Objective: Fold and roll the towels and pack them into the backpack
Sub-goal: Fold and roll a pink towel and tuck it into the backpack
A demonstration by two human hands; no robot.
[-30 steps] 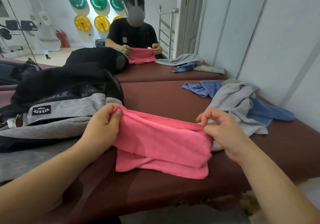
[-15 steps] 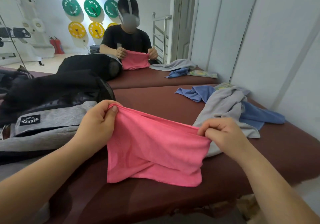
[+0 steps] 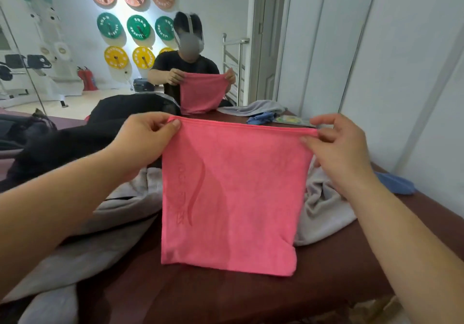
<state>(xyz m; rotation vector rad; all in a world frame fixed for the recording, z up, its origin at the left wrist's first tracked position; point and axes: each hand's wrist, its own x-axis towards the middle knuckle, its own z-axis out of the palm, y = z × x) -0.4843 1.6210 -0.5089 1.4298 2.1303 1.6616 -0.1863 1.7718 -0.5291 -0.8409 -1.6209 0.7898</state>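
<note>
The maroon padded tabletop (image 3: 226, 298) is spanning the near foreground. The pink towel (image 3: 231, 198) is hanging upright above it at centre, spread flat as a near-square sheet and facing the camera. Its lower edge is sitting close to the tabletop; whether it is touching cannot be told. A faint embossed logo is showing on the towel's left half.

Both forearms are reaching in from the near corners. The left grip (image 3: 140, 143) is pinching the towel's top left corner between thumb and curled fingers. The right grip (image 3: 336, 145) is pinching the top right corner between thumb and forefinger, with the remaining fingers curling loosely above. The top edge is running taut and nearly level between the two grips.

The grey and black backpack (image 3: 100, 213) is lying on the left of the tabletop, partly behind the left forearm and the towel's left edge. A crumpled grey towel (image 3: 324, 210) is lying on the right, behind the pink towel and under the right wrist. A blue towel (image 3: 394, 183) is lying farther right, near the white wall panels.

At the far end, a mirror (image 3: 62, 93) is reflecting the person holding the pink towel, and coloured weight plates (image 3: 138, 27) on a wall.
</note>
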